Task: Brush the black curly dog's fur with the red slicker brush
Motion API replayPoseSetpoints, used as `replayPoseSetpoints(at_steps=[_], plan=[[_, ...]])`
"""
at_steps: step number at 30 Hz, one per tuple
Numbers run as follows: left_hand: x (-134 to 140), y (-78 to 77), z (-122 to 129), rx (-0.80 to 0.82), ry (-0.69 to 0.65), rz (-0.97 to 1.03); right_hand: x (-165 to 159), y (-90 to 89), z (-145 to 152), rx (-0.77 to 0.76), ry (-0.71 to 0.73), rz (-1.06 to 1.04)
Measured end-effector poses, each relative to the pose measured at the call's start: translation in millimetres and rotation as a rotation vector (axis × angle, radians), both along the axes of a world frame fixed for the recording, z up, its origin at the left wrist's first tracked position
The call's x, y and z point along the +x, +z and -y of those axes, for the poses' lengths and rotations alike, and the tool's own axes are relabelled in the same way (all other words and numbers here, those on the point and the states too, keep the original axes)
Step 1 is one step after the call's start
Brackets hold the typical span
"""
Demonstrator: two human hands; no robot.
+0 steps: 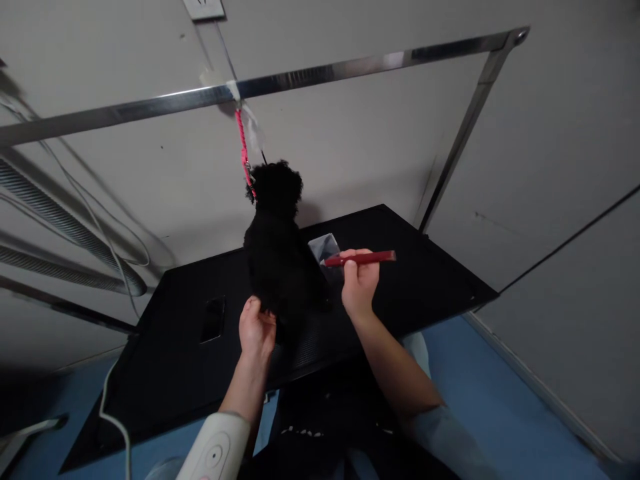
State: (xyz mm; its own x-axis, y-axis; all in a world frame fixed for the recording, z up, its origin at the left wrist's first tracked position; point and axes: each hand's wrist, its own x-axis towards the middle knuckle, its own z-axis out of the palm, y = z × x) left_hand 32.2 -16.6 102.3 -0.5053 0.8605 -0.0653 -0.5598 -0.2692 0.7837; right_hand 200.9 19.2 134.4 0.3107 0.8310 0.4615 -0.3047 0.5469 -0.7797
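Pale grey wall [375,133] behind, blue floor [445,353] below, and across the middle stretches a black bench [175,293] with a polished metal bar [325,71] running above it. Centre stage, on that bench, we have a small black curly-coated dog [275,250], its back to us and its head towards the wall. A pinkish-red strap [243,143] drops from the bar to the side of its neck.

Now to the left hand [257,327]: up against the dog's lower rear, fingers curled inward and drawn together, though whether they pinch hair or the tail I cannot tell in all that black. Over on the other flank, the right hand [360,290] is clamped around a red-handled tool [373,258], thumb and fingers closed on it, the shaft almost level and the pale tip aimed left at the dog. Just behind that tip lies a clear plastic tray [324,245], close beside the dog's right side; whether tip and tray touch, I can't make out.

Out to the left of the dog, a dark smartphone [213,320] lies flat on the bench. Further left, grey ribbed hoses [65,213] slant along the wall, and a white device [215,447] sits on the left forearm, right at the bottom edge.
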Motion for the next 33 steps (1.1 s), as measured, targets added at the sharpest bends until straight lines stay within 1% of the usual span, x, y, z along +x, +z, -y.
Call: replayPoseSetpoints(at_steps=[1,3,4,5,6,7,8,9,10,12,13,14,16,17,18,19,21,22,23,26,27,28,30,31,32,33], plan=[[1,0.1,0,-0.010,0.013,-0.002,0,-2.0,1,0.013,0.076,0.044],[3,-0.2,1,-0.016,0.038,-0.003,0,-8.5,4,-0.022,0.307,0.121],[4,-0.6,1,-0.013,0.043,0.000,-1,-12.1,5,-0.057,0.354,0.120],[5,-1.2,1,-0.008,0.044,0.009,0,-15.6,5,-0.091,0.324,0.089],[6,-1.9,2,-0.002,0.039,0.019,0,-18.7,6,-0.114,0.233,0.044],[7,-2.6,2,0.002,0.033,0.027,1,-21.3,6,-0.120,0.122,0.004],[7,-3.2,2,0.004,0.029,0.032,0,-23.6,7,-0.112,0.042,-0.015],[8,-3.6,2,0.006,0.033,0.035,0,-25.4,8,-0.099,0.024,-0.007],[8,-3.9,3,0.010,0.041,0.035,-1,-27.1,8,-0.089,0.075,0.021],[9,-3.7,4,0.023,0.053,0.038,-3,-29.4,8,-0.106,0.262,0.073],[9,-3.3,4,0.028,0.049,0.045,-2,-30.0,6,-0.129,0.306,0.068],[9,-2.9,5,0.030,0.041,0.055,-1,-30.2,4,-0.151,0.278,0.038],[10,-2.0,6,0.032,0.022,0.074,3,-29.3,1,-0.162,0.069,-0.050],[11,-1.7,6,0.030,0.014,0.082,4,-28.7,1,-0.142,-0.008,-0.063],[11,-1.5,6,0.028,0.013,0.088,5,-28.0,1,-0.115,-0.008,-0.040],[11,-1.3,6,0.028,0.015,0.094,5,-27.5,1,-0.091,0.070,0.006],[11,-1.2,7,0.039,0.009,0.102,3,-26.6,1,-0.086,0.310,0.080],[11,-1.2,7,0.045,-0.005,0.103,2,-26.0,0,-0.102,0.375,0.076],[11,-1.1,7,0.050,-0.024,0.103,2,-25.3,-1,-0.121,0.367,0.043],[9,-0.4,8,0.032,-0.083,0.110,2,-23.1,-3,-0.110,0.119,-0.087],[8,0.0,8,0.021,-0.091,0.120,2,-22.8,-2,-0.086,0.107,-0.080],[8,0.5,8,0.014,-0.094,0.132,2,-22.7,-1,-0.067,0.165,-0.043],[7,1.6,8,0.015,-0.097,0.163,2,-22.7,0,-0.070,0.366,0.053],[7,2.0,8,0.022,-0.099,0.180,2,-22.6,-1,-0.092,0.414,0.072],[7,2.4,8,0.026,-0.100,0.199,3,-22.2,-3,-0.115,0.381,0.053],[6,2.7,7,0.029,-0.099,0.218,5,-21.8,-5,-0.129,0.275,0.007]])
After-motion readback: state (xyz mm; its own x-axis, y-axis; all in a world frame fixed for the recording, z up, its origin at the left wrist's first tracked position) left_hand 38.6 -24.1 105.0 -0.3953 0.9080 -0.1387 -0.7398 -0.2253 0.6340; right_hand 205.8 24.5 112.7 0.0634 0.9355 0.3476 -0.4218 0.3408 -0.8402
